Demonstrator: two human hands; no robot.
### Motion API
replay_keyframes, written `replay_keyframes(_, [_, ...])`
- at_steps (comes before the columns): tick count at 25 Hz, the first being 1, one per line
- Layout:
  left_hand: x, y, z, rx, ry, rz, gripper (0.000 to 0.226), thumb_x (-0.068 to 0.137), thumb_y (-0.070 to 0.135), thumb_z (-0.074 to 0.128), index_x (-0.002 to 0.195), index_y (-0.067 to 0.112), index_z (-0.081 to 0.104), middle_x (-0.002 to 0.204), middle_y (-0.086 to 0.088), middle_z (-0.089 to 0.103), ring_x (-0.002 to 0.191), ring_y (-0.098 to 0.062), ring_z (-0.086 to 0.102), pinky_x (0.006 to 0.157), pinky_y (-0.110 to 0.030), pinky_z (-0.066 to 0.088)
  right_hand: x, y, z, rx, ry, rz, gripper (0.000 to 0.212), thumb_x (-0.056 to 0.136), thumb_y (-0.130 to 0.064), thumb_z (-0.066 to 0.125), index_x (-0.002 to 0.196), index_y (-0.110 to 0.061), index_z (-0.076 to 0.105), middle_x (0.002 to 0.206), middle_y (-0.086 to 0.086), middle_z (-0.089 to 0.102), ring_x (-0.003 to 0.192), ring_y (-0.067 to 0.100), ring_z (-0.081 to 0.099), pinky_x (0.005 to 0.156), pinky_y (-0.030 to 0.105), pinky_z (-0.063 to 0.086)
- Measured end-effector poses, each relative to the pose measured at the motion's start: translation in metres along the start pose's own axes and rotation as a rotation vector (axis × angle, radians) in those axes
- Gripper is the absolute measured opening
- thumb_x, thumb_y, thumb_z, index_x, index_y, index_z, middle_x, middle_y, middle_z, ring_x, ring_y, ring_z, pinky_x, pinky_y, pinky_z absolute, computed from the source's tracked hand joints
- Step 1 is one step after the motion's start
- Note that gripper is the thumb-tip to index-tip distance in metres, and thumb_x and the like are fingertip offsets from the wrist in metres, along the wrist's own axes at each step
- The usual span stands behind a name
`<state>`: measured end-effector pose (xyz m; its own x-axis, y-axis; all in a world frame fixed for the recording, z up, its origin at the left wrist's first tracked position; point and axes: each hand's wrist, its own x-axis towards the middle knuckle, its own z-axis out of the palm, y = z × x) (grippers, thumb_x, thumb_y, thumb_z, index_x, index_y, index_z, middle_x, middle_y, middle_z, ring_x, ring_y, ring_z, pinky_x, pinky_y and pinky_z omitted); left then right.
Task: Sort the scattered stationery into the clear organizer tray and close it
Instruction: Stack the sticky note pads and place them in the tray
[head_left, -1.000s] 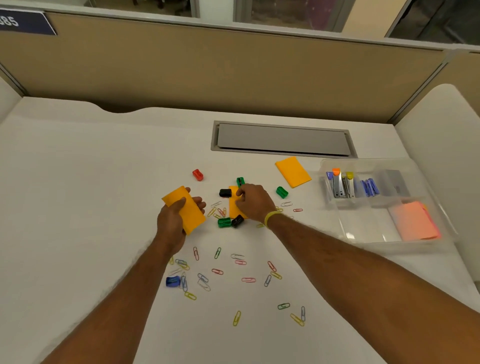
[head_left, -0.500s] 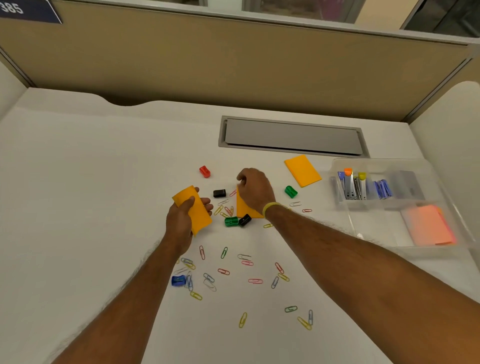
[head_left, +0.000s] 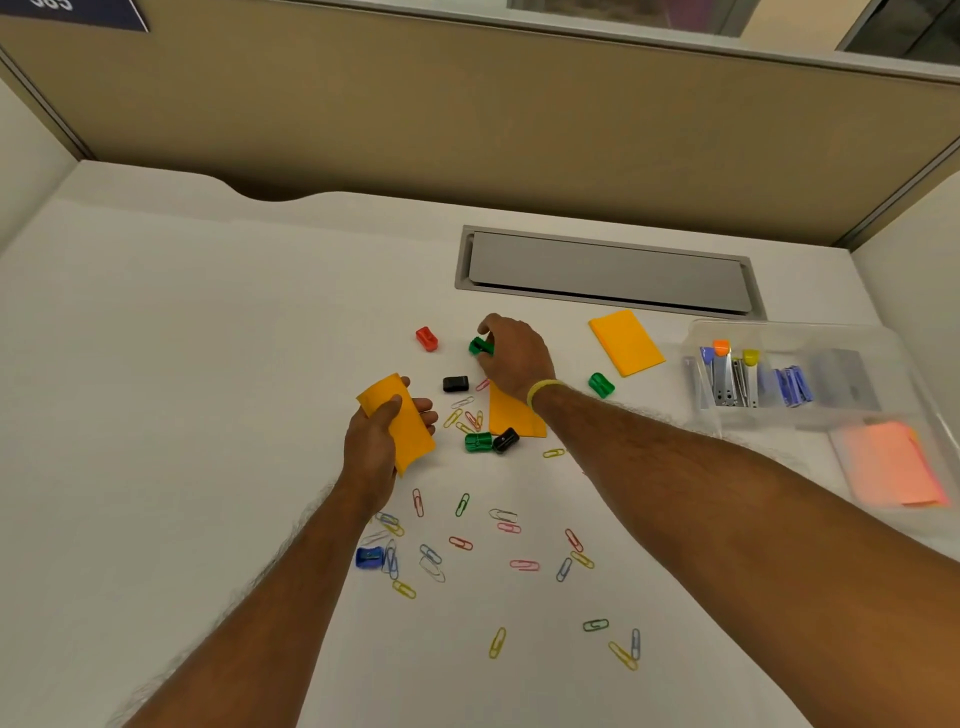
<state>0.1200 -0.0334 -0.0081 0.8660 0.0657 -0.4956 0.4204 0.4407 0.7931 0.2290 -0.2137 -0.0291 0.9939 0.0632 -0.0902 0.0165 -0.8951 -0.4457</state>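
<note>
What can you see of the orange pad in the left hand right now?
The orange pad is a plain, unmarked rectangle that looks like stacked paper sheets, slightly bowed across its width. The left hand grips it, thumb on its upper face and fingertips showing past its right edge. It lies tilted, with its long side running diagonally. Whether its lower corner touches the white desk cannot be told.

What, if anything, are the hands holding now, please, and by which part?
The left hand grips orange note pad across its middle; right hand pinches green sharpener by its side.
</note>
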Motion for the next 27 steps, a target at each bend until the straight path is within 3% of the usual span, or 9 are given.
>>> replay_keyframes(5, [0.0,-0.001,-0.001,0.021,-0.003,0.001,0.034,0.103,0.016,0.036,0.134,0.009,0.046,0.099,-0.012,0.065,0.088,-0.025,0.065,0.078,-0.036,0.055,-0.001,0.001,-0.004,0.036,-0.018,-0.011,0.037,0.085,-0.022,0.068,0.12,-0.019,0.056,0.116,0.002,0.065,0.108,0.023,0.056,0.095,0.038,0.044])
replay_keyframes(8, [-0.001,0.003,-0.002,0.005,-0.012,0.014,0.034,0.103,0.015,0.036,0.134,0.008,0.046,0.099,-0.012,0.065,0.087,-0.025,0.065,0.075,-0.033,0.056,-0.023,0.016,-0.018,0.117,0.025,-0.069,0.026,0.087,-0.015,0.063,0.112,-0.018,0.062,0.108,-0.001,0.063,0.098,0.017,0.057,0.09,0.034,0.048])
replay_keyframes(11, [-0.001,0.005,0.001,0.005,-0.016,0.016,0.035,0.103,0.015,0.036,0.136,0.007,0.045,0.1,-0.012,0.065,0.087,-0.024,0.065,0.076,-0.035,0.056,-0.054,0.031,-0.034,0.101,-0.224,-0.217,0.022,0.086,-0.021,0.064,0.107,-0.02,0.066,0.1,-0.006,0.06,0.086,0.01,0.053,0.078,0.03,0.05])
replay_keyframes(14, [-0.005,0.006,0.005,-0.004,-0.021,0.013,0.036,0.103,0.015,0.035,0.137,0.007,0.044,0.1,-0.011,0.064,0.086,-0.023,0.065,0.076,-0.034,0.056,-0.079,0.036,-0.035,-0.148,-0.465,-0.33,0.041,0.081,-0.038,0.071,0.118,-0.022,0.063,0.108,-0.006,0.057,0.095,0.009,0.048,0.08,0.025,0.043])
replay_keyframes(21, [-0.013,0.007,0.01,-0.015,-0.018,0.022,0.036,0.103,0.014,0.035,0.138,0.006,0.043,0.099,-0.012,0.063,0.088,-0.025,0.063,0.08,-0.038,0.052,-0.106,0.038,-0.027,-0.239,-0.45,-0.35,0.028,0.083,-0.036,0.07,0.105,-0.02,0.065,0.101,-0.001,0.059,0.095,0.017,0.054,0.071,0.023,0.039])
replay_keyframes(24, [-0.015,0.005,0.012,-0.018,-0.024,0.015,0.036,0.103,0.014,0.035,0.137,0.006,0.043,0.098,-0.011,0.064,0.087,-0.024,0.063,0.078,-0.036,0.053,-0.117,0.039,-0.027,-0.222,-0.487,-0.323,0.04,0.081,-0.044,0.071,0.112,-0.021,0.063,0.104,-0.001,0.059,0.095,0.015,0.053,0.074,0.024,0.042])
replay_keyframes(27, [-0.014,0.005,0.01,-0.013,-0.019,0.008,0.036,0.103,0.015,0.035,0.137,0.006,0.043,0.098,-0.011,0.064,0.088,-0.024,0.064,0.078,-0.036,0.053,-0.103,0.039,-0.043,-0.172,-0.397,-0.292,0.053,0.078,-0.053,0.071,0.119,-0.021,0.059,0.106,-0.002,0.058,0.094,0.014,0.052,0.079,0.028,0.046])
